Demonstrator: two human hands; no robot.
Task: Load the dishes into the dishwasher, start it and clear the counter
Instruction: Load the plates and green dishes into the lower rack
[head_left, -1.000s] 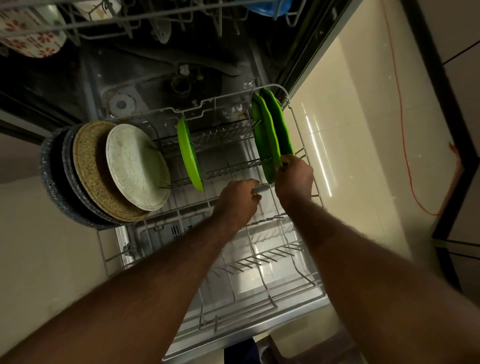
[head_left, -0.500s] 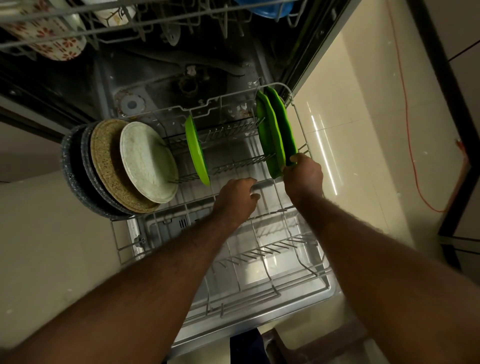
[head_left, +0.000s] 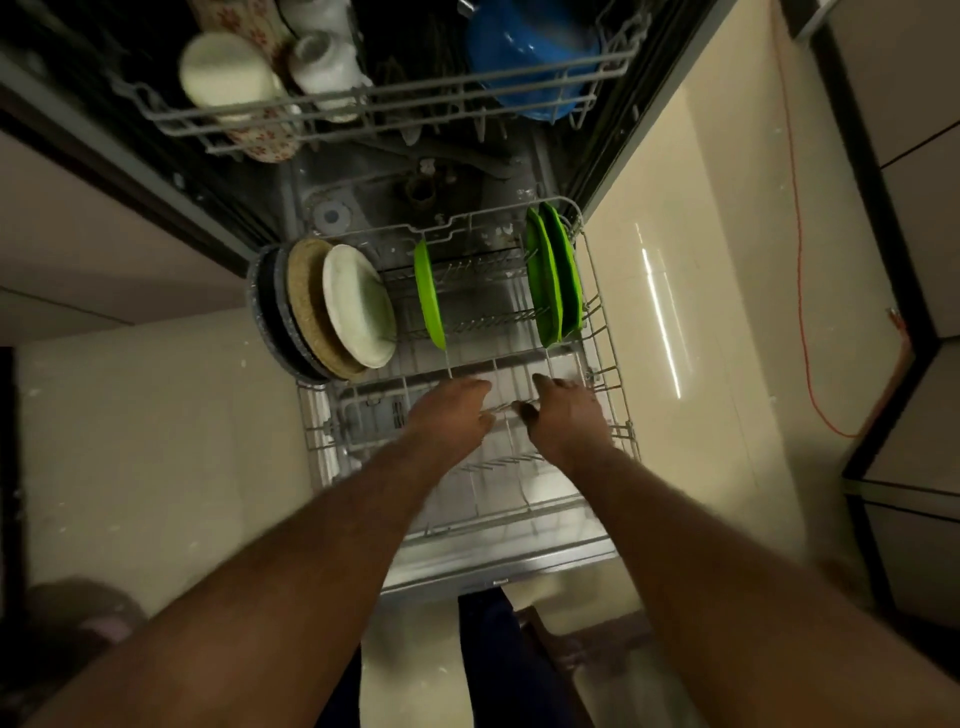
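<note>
Right hand (head_left: 566, 418) released green plates (head_left: 556, 280), standing on edge.

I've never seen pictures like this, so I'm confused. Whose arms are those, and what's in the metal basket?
The camera sits on a person's head, looking down, so those are their own arms. The left hand and right hand reach into a dishwasher's pulled-out lower rack. Three green plates stand on edge there, beside a white plate, a brown woven-looking plate and a dark plate. Above, the upper rack holds cups and something blue. Both hands are at a rack wire; blur hides whether they grip it.
</note>
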